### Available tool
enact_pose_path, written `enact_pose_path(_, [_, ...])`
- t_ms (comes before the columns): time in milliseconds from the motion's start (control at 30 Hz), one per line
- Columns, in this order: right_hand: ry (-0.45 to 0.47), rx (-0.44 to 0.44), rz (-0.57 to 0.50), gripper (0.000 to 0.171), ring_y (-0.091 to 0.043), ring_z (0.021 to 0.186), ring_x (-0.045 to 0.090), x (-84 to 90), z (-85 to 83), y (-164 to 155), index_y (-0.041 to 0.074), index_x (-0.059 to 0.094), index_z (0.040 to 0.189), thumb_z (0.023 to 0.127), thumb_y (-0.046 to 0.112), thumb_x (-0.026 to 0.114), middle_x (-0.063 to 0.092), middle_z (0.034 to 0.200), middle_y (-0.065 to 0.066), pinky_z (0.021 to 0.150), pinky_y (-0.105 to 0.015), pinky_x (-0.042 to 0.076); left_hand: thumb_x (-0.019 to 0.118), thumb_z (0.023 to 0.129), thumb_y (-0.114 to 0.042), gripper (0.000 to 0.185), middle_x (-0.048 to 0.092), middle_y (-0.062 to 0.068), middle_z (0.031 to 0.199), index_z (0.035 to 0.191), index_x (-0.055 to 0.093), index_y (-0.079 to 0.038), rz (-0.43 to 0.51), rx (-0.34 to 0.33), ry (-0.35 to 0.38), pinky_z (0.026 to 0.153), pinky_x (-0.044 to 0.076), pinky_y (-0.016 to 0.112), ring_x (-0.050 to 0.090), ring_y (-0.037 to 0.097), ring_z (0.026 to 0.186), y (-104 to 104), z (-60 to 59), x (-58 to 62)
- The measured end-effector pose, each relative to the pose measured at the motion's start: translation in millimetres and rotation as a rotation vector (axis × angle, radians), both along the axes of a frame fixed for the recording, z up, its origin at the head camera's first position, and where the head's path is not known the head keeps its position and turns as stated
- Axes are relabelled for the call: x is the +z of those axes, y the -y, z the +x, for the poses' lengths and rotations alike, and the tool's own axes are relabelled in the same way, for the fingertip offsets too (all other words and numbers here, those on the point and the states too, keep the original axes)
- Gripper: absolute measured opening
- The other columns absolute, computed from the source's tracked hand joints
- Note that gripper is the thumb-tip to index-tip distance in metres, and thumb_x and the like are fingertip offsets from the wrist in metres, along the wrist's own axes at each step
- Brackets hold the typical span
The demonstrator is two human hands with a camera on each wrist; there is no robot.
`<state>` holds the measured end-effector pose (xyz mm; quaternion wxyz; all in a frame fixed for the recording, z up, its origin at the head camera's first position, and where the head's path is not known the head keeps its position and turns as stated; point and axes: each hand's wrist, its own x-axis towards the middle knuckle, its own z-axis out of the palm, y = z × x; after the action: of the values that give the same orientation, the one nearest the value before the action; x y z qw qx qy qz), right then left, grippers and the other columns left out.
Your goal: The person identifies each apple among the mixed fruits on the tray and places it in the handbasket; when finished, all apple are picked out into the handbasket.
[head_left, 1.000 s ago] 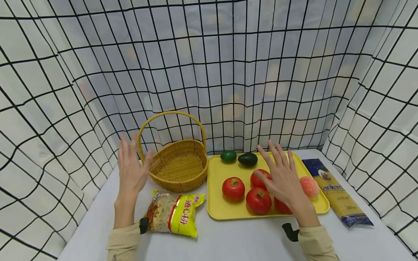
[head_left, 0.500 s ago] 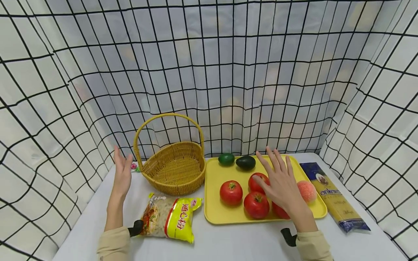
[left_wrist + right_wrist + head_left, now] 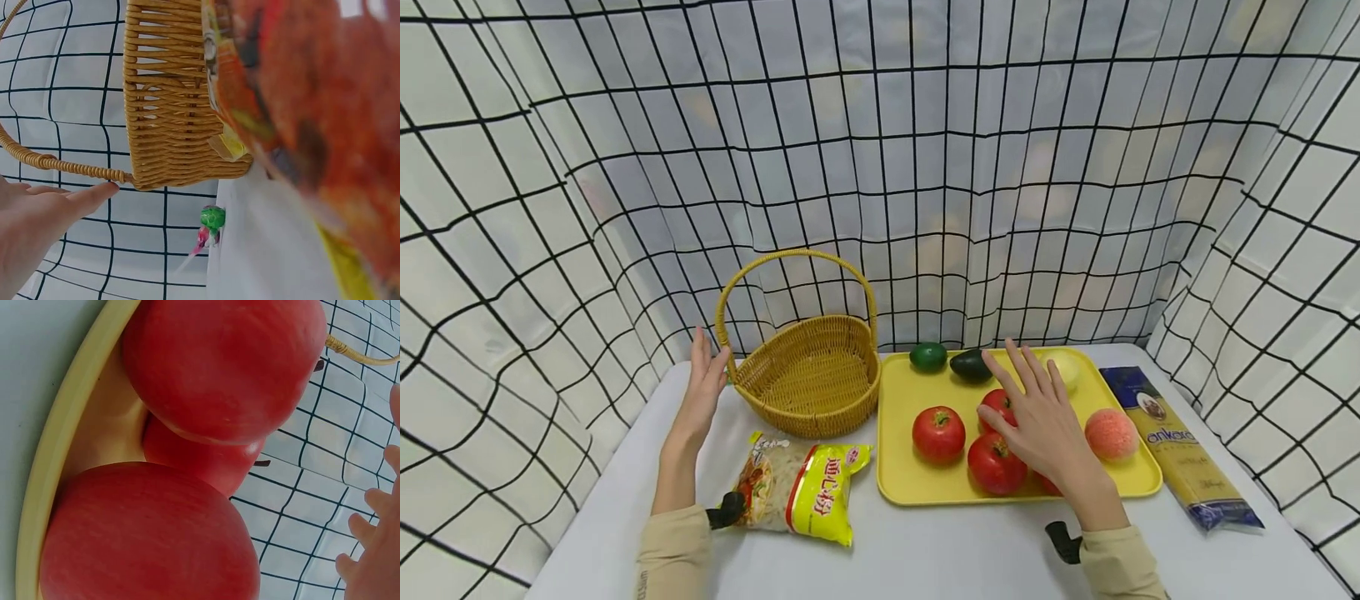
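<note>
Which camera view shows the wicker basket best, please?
The head view: the whole wicker basket with its handle shows, beside the left hand. The left wrist view shows only part of its woven wall and handle, close up. The right wrist view shows just a bit of handle.

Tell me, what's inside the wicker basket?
The basket looks empty: only bare weave shows. Its near wall hides the front of its floor. The left hand is beside its rim.

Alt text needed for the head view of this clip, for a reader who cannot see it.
Two open hands hover over a white table: the left hand beside a wicker basket, the right hand above red tomatoes on a yellow tray. A noodle packet lies in front, a pasta bag at right, before a grid-patterned curtain.
</note>
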<state>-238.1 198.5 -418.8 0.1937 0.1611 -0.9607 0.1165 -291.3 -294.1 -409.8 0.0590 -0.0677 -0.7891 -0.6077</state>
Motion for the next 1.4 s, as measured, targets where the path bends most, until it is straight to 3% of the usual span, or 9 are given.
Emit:
enact_pose_path(133, [0.008,0.004,-0.006,0.078,-0.038,0.159,0.015,2.0,-1.6,-3,0.035,0.020,0.165,0.099,0.054,0.058,0.013,0.175,-0.009,0.129,-0.062,0.008,0.034,0.109,-0.054,0.078,-0.029,-0.008,0.169,0.156,-0.028,-0.045,-0.023,-0.015,0.026,0.127,-0.002,0.066,-0.024,0.021,0.159,-6,-8.2,8.4])
enact_pose_path(333, [0.093,0.033,-0.006,0.077,-0.038,0.160,0.011,-3.8,-1.8,3,0.035,0.019,0.165,0.100,0.057,0.054,0.010,0.175,-0.008,0.128,-0.063,0.005,0.034,0.109,-0.053,0.081,-0.029,-0.003,0.169,0.157,-0.030,-0.038,-0.050,-0.010,0.051,0.127,-0.006,0.065,-0.025,0.026,0.158,-8,-10.2,14.5])
enact_pose_path(533, [0.194,0.095,-0.004,0.076,-0.039,0.160,0.013,-13.5,-0.7,14,0.033,0.024,0.165,0.100,0.059,0.054,0.013,0.175,-0.009,0.128,-0.063,0.008,0.035,0.108,-0.055,0.083,-0.028,-0.002,0.170,0.159,-0.028,-0.035,-0.017,0.000,0.054,0.129,-0.005,0.060,-0.022,0.024,0.159,-12,-14.6,21.9])
enact_pose_path(633, [0.186,0.148,0.004,0.076,-0.039,0.160,0.017,-18.8,0.2,22,0.031,0.028,0.164,0.099,0.059,0.055,0.017,0.174,-0.009,0.128,-0.062,0.012,0.035,0.108,-0.055,0.083,-0.027,0.000,0.170,0.159,-0.027,-0.035,0.013,0.004,0.064,0.129,-0.005,0.060,-0.020,0.024,0.159,-12,-15.1,23.9])
enact_pose_path(867, [0.170,0.189,0.018,0.078,-0.036,0.159,0.024,-28.8,3.7,43,0.033,0.029,0.163,0.097,0.062,0.057,0.019,0.174,-0.006,0.128,-0.061,0.019,0.034,0.109,-0.052,0.081,-0.027,0.000,0.170,0.159,-0.028,-0.036,0.060,-0.004,0.106,0.129,-0.006,0.059,-0.020,0.023,0.159,-11,-11.7,21.0])
enact_pose_path(1100, [0.157,0.183,0.057,0.081,-0.035,0.157,0.028,-37.2,0.2,63,0.035,0.029,0.163,0.094,0.064,0.060,0.021,0.173,-0.004,0.127,-0.060,0.023,0.036,0.108,-0.056,0.085,-0.027,0.002,0.170,0.159,-0.028,-0.034,0.054,0.002,0.081,0.127,-0.007,0.063,-0.021,0.025,0.159,-9,-5.6,18.1])
enact_pose_path(1400, [0.214,0.170,0.110,0.085,-0.031,0.157,0.030,-46.8,-1.0,74,0.039,0.025,0.163,0.092,0.064,0.064,0.019,0.174,-0.001,0.128,-0.058,0.023,0.037,0.107,-0.059,0.086,-0.027,0.000,0.170,0.159,-0.027,-0.036,0.055,-0.013,0.083,0.127,-0.008,0.062,-0.021,0.024,0.159,-10,-8.3,17.3])
